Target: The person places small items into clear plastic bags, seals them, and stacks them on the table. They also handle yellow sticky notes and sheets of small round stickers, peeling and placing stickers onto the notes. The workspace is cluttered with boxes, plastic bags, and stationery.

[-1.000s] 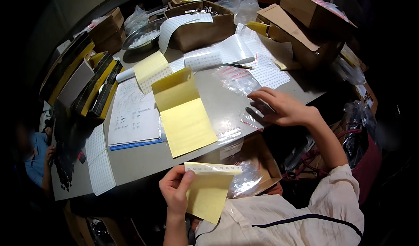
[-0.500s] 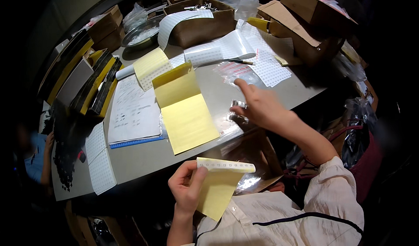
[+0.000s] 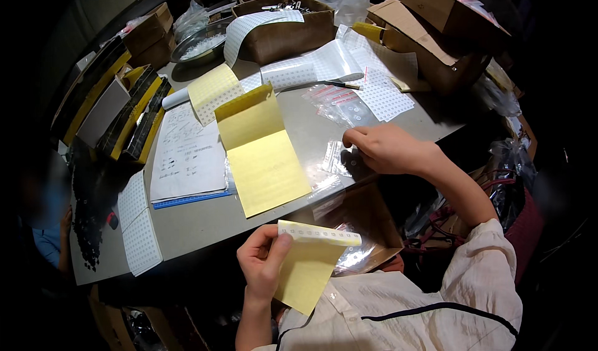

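My left hand (image 3: pixel 265 260) pinches a yellow label sheet (image 3: pixel 305 279) between thumb and fingers. Its top edge curls over, showing a row of small printed labels on white. Over the front right of the table, my right hand (image 3: pixel 392 150) has its fingers curled in. Whatever its fingertips hold, if anything, is hidden. Just beside them lies a small clear plastic bag (image 3: pixel 336 159). Farther back are more clear bags with red strips (image 3: pixel 336 99). A larger folded yellow sheet (image 3: pixel 268 170) lies at the middle of the table.
A clipboard with written paper (image 3: pixel 187 158) lies left of the yellow sheet. Label sheets (image 3: pixel 140 226) hang over the front edge. Behind stand a box of metal parts (image 3: pixel 293 36) and a bowl of clear pieces (image 3: pixel 202 49). An open carton (image 3: pixel 367 226) sits below the edge. Someone's blue sleeve (image 3: pixel 47 245) shows at left.
My right hand has drawn back slightly to the right and down, and its outstretched index finger has curled in. My left hand still holds the label sheet, almost unmoved.
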`<state>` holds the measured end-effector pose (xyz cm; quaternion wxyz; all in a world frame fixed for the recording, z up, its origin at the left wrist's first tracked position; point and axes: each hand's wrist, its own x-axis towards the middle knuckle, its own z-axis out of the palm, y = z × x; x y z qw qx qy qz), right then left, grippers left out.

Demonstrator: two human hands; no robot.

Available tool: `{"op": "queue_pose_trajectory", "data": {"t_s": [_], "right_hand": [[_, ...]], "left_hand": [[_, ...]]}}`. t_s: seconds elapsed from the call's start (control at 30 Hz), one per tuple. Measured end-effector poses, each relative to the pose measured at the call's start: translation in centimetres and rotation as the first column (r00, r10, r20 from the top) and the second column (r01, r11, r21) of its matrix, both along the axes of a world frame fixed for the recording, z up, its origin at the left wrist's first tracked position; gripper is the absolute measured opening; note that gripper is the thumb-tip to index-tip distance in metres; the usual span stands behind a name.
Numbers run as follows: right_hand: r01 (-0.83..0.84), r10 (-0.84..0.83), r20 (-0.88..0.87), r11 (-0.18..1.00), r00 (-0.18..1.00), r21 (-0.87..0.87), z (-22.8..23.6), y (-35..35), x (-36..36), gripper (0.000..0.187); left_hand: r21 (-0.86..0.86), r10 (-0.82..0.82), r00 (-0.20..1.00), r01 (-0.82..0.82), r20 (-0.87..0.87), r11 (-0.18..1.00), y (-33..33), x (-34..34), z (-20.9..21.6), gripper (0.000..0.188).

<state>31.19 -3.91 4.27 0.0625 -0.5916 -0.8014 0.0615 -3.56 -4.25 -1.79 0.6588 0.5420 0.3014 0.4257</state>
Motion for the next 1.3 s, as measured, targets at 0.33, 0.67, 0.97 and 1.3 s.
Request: {"op": "queue_pose_trajectory", "data": {"t_s": [0.33,0.67,0.97,1.3], "right_hand": [[0.054,-0.052,0.013,0.952,0.999,-0.3,3.0,-1.5,-1.2,0.061],[-0.325,0.29,-0.572,0.945,0.767,0.043,0.1,-4.1,-6.6,0.038],[-0.157,0.248,-0.659,0.968,0.71,0.196,-1.5,-6.1,-10.4,0.035],[-0.062,0.065,-0.849,0.997,0.525,0.038,-3.4,-7.6,-9.8,0.021]], "left_hand": [[0.067,0.195,0.981,-0.194,-0.015,0.979,0.8,-3.3,0.3,0.015],[0.178,0.153,0.988,-0.146,-0.029,0.973,-0.1,-2.3,0.2,0.012],[0.088,0.086,0.996,-0.089,0.04,0.992,-1.5,0.9,0.8,0.009],[0.414,0.099,0.995,-0.085,-0.013,0.906,-0.9,1.5,0.8,0.004]]}}
